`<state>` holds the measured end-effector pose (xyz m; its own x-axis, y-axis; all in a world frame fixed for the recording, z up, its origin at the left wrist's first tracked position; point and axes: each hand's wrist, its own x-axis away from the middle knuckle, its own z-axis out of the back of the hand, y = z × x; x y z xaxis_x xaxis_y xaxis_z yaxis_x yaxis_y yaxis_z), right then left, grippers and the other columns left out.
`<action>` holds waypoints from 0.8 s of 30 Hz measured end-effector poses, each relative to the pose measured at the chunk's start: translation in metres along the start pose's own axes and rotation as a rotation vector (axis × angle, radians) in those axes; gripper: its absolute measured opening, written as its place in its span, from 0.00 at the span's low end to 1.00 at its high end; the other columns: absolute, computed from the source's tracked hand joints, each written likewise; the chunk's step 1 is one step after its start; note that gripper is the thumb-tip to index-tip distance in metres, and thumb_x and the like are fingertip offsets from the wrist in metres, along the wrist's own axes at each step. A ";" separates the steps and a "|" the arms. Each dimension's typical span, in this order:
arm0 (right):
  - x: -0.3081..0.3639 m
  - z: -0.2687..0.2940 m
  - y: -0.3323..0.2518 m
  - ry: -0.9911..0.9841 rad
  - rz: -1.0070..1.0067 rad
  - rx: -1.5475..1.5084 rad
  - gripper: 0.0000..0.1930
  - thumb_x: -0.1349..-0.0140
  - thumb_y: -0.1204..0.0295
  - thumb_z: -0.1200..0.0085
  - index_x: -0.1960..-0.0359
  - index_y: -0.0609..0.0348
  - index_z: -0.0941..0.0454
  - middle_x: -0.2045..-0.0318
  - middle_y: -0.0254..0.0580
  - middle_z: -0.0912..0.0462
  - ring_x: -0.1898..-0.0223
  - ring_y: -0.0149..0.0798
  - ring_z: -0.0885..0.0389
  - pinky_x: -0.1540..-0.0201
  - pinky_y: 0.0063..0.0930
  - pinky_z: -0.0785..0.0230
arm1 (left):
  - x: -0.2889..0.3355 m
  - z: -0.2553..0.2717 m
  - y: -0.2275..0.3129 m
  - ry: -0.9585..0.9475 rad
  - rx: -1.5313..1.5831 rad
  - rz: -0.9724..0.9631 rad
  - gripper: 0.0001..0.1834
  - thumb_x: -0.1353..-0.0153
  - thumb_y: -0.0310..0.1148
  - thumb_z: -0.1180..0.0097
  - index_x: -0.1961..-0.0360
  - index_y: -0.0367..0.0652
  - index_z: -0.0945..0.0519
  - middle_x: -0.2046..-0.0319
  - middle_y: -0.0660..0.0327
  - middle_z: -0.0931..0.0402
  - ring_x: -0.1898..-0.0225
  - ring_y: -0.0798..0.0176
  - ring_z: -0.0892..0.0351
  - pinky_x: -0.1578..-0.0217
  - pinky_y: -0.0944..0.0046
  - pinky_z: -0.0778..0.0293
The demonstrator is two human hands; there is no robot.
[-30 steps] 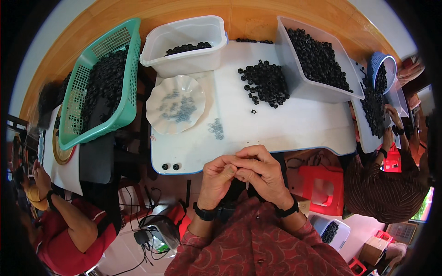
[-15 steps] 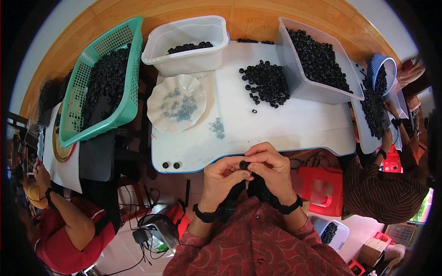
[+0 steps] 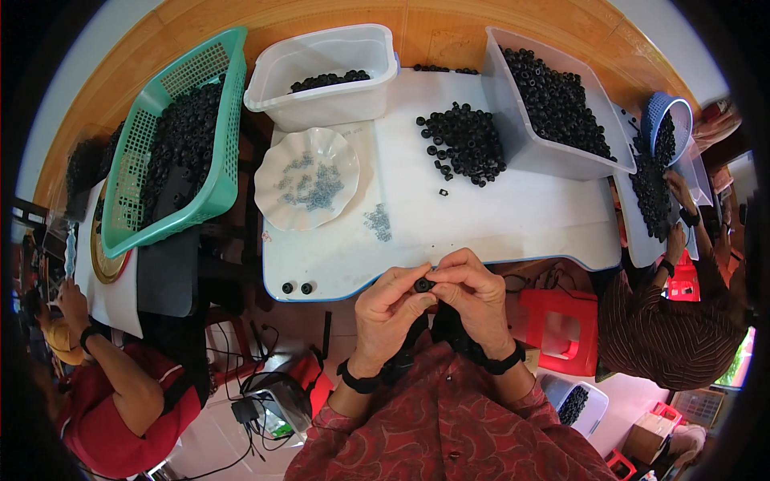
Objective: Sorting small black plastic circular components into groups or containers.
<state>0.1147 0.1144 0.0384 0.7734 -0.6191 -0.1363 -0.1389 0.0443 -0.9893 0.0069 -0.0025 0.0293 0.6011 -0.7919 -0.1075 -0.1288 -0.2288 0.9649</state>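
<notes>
Just off the table's front edge, my left hand (image 3: 383, 314) pinches a small round black part (image 3: 423, 285) with a hole in its middle. My right hand (image 3: 476, 305) is closed in a pinch at the part's right side; whatever lies between its fingertips is hidden or too small to name. Ahead of my hands, a pile of similar black parts (image 3: 467, 144) lies on the white table (image 3: 449, 228). A scalloped white plate (image 3: 273, 204) holds many tiny clear bluish pieces (image 3: 315, 186). Two black parts (image 3: 297, 288) stand at the table's front left corner.
A grey bin (image 3: 533, 148) of black parts stands at the back right, a white tub (image 3: 329, 108) behind the plate. Leftward is a green basket (image 3: 220, 200) of black parts. People work on both sides. A red stool (image 3: 561, 333) stands right of me.
My hands stay together around the black part. My right index finger has drawn slightly down and in toward it, and the part has shifted a little. The table things keep their places.
</notes>
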 end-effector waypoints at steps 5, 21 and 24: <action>0.001 -0.006 -0.011 0.053 -0.083 -0.109 0.08 0.43 0.82 0.40 0.61 0.63 0.17 0.61 0.37 0.24 0.62 0.27 0.24 0.58 0.18 0.30 | 0.000 0.002 -0.007 -0.008 -0.017 -0.051 0.21 0.42 0.16 0.41 0.46 0.36 0.22 0.60 0.59 0.23 0.62 0.70 0.22 0.61 0.73 0.23; 0.001 -0.001 -0.008 -0.009 -0.026 -0.041 0.08 0.39 0.85 0.45 0.59 0.66 0.18 0.60 0.38 0.26 0.67 0.27 0.22 0.65 0.17 0.27 | 0.006 -0.006 -0.005 0.049 0.275 0.024 0.16 0.40 0.15 0.44 0.50 0.31 0.27 0.65 0.57 0.21 0.63 0.66 0.19 0.61 0.67 0.19; 0.001 -0.005 -0.014 0.037 -0.099 -0.103 0.07 0.43 0.82 0.40 0.63 0.64 0.17 0.62 0.38 0.23 0.63 0.27 0.23 0.60 0.18 0.29 | 0.006 -0.002 -0.006 0.033 0.228 0.029 0.14 0.39 0.16 0.44 0.51 0.30 0.26 0.65 0.56 0.21 0.63 0.64 0.19 0.60 0.66 0.19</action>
<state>0.1145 0.1092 0.0527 0.7634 -0.6450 -0.0344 -0.1274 -0.0982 -0.9870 0.0131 -0.0048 0.0237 0.6194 -0.7820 -0.0696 -0.3185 -0.3313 0.8881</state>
